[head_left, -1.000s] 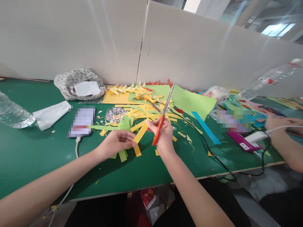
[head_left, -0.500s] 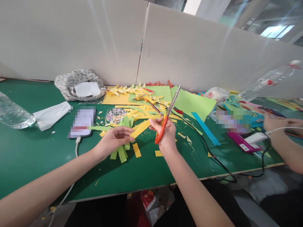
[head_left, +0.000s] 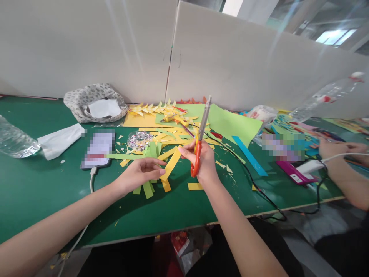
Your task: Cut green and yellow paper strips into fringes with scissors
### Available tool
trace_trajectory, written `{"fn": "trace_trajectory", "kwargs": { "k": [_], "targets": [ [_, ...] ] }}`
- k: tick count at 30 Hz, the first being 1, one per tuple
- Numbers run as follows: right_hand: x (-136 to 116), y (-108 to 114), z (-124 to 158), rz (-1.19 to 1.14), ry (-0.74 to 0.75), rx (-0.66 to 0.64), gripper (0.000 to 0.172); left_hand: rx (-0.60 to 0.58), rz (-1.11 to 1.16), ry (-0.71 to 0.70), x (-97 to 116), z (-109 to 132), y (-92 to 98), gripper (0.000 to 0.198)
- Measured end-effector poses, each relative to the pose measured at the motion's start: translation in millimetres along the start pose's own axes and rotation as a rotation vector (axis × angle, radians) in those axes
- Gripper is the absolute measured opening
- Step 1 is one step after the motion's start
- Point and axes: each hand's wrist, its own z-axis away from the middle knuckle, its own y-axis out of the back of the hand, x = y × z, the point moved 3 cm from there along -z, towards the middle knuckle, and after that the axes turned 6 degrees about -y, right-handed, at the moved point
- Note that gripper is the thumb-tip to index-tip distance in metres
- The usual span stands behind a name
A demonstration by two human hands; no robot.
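Note:
A yellow paper strip (head_left: 172, 163) slants between my hands above the table. My left hand (head_left: 140, 173) has its thumb and fingertips at the strip's lower left edge, with the other fingers loosely curved. My right hand (head_left: 204, 159) pinches the strip's upper end between thumb and finger. The same hand also grips scissors (head_left: 195, 159) with red-orange handles, blades pointing up and seemingly closed. Green paper strips (head_left: 147, 188) lie in a pile beneath my left hand. Short yellow pieces (head_left: 195, 186) lie nearby on the green table (head_left: 178, 211).
Behind my hands are a yellow glue gun (head_left: 170, 118), green paper sheets (head_left: 233, 125) and a bag of small gems (head_left: 140, 140). A phone (head_left: 99, 148) on a cable lies left. At right are a blue strip (head_left: 249, 156), a purple power strip (head_left: 295, 172) and another person's hands (head_left: 337, 150).
The yellow strip has turned steeper, its lower end swinging down. My right hand has tilted the scissors more upright. My left hand has shifted slightly right.

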Motion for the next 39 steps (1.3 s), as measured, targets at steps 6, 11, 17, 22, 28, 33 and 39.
{"fn": "trace_trajectory", "kwargs": {
  "k": [6, 11, 17, 22, 28, 33, 39],
  "targets": [
    [1, -11, 9, 0.126, 0.001, -0.120, 0.032, -0.011, 0.012, 0.005, -3, -1, -2.1, 0.015],
    [-1, -12, 18, 0.459, 0.036, -0.090, 0.031, 0.220, 0.197, -0.091, -1, -5, 10.3, 0.018],
    [2, -29, 34, 0.974, 0.163, -0.105, 0.041, 0.451, 0.399, -0.145, 1, -4, 20.1, 0.018],
    [7, -39, 42, 1.117, 0.236, -0.087, 0.043, 0.512, 0.486, -0.192, 2, -3, 21.1, 0.015],
    [7, -41, 43, 1.129, 0.225, -0.089, 0.041, 0.513, 0.500, -0.219, 2, -3, 21.6, 0.013],
    [9, -41, 42, 1.107, 0.224, -0.081, 0.040, 0.512, 0.490, -0.203, 3, -2, 20.5, 0.013],
    [9, -38, 41, 1.109, 0.216, -0.081, 0.040, 0.485, 0.547, -0.165, 0, -4, 19.8, 0.016]
  ]
}}
